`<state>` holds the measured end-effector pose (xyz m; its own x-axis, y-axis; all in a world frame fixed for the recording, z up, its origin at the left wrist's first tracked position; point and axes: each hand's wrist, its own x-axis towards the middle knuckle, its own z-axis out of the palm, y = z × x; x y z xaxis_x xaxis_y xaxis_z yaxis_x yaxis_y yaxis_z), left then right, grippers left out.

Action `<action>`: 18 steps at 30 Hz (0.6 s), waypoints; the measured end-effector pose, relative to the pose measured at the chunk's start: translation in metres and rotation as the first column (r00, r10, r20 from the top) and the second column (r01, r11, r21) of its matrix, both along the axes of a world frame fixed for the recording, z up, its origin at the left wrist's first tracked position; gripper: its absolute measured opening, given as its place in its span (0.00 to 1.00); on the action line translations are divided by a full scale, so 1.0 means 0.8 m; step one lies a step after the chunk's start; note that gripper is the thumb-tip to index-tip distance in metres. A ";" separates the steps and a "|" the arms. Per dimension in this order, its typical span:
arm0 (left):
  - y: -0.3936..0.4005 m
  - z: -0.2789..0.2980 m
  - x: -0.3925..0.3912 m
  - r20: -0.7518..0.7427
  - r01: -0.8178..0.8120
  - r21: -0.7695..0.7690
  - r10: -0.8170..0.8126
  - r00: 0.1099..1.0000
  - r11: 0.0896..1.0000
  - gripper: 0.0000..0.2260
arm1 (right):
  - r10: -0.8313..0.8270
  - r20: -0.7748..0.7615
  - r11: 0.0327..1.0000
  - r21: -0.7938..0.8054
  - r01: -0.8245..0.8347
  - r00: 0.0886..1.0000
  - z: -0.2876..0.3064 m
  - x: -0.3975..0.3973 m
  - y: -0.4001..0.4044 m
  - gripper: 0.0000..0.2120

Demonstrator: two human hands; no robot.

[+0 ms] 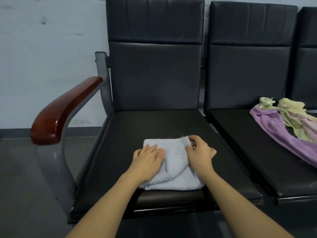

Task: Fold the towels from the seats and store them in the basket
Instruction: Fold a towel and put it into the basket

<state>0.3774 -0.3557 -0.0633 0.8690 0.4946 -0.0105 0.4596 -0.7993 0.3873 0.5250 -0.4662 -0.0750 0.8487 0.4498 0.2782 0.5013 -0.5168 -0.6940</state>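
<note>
Blue towel (173, 170) under both hands, no labels

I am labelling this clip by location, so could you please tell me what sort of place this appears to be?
Probably a waiting area or lobby: a row of joined black padded seats on a grey metal frame, a glossy reddish-brown wooden armrest at the row's end, and a bare pale painted wall behind.

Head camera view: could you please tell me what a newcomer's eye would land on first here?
First, the pale blue folded towel near the front of the black padded seat, with the left hand flat on it and the right hand pinching its far corner. Next, the crumpled purple towel and pale yellow towel on the neighbouring seat to the right.
</note>
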 end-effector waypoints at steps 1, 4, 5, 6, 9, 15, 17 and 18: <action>0.000 0.000 0.000 0.019 0.001 0.006 -0.001 1.000 1.000 0.20 | -0.021 0.045 0.999 0.030 0.019 0.999 0.001 -0.001 0.000 0.17; 0.001 -0.002 0.003 0.052 0.011 0.035 -0.012 0.999 0.999 0.20 | -0.141 0.215 0.987 -0.043 0.154 0.966 0.006 -0.003 0.000 0.22; 0.002 -0.003 0.004 0.034 0.017 0.040 -0.018 0.999 0.999 0.20 | -0.126 0.271 0.985 -0.082 0.153 0.954 0.008 -0.004 -0.001 0.24; 0.004 -0.006 0.006 0.000 0.023 0.049 -0.023 1.000 0.999 0.20 | -0.061 0.312 0.989 -0.107 0.099 0.948 0.009 -0.005 -0.002 0.24; 0.010 -0.012 0.011 -0.098 0.042 0.070 -0.035 0.995 0.997 0.21 | 0.218 0.302 0.961 -0.234 -0.150 0.928 0.009 -0.004 -0.003 0.21; 0.020 -0.018 0.023 -0.104 0.020 -0.030 -0.023 0.994 0.999 0.21 | 0.203 -0.014 0.811 -0.559 -0.176 0.979 -0.011 0.009 -0.001 0.26; 0.027 -0.020 0.029 -0.075 0.011 -0.039 -0.014 0.997 0.999 0.21 | 0.171 0.007 0.809 -0.572 -0.136 0.985 -0.008 0.010 0.007 0.26; 0.030 -0.020 0.032 -0.061 0.009 -0.048 -0.012 0.998 0.999 0.21 | 0.156 0.041 0.818 -0.566 -0.106 0.987 -0.005 0.009 0.011 0.25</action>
